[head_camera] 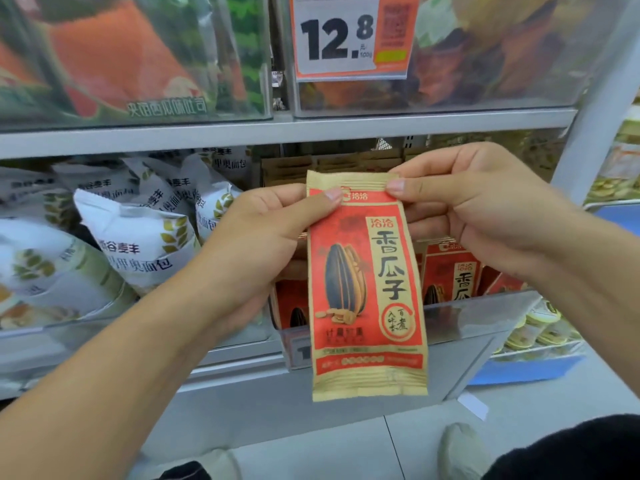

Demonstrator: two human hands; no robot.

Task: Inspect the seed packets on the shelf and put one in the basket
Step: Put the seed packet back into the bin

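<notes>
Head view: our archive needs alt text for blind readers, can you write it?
Two hands, the left hand and the right hand, pinch the top corners of a red and tan sunflower seed packet, held upright before a store shelf. More red packets sit behind; white bread bags lie left.

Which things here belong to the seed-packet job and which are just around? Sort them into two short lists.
Part of the job:
held seed packet
left hand
right hand
matching seed packets in the shelf bin

Just around:
white bread bags
price tag reading 12.8
upper clear bins

No basket in view.
</notes>
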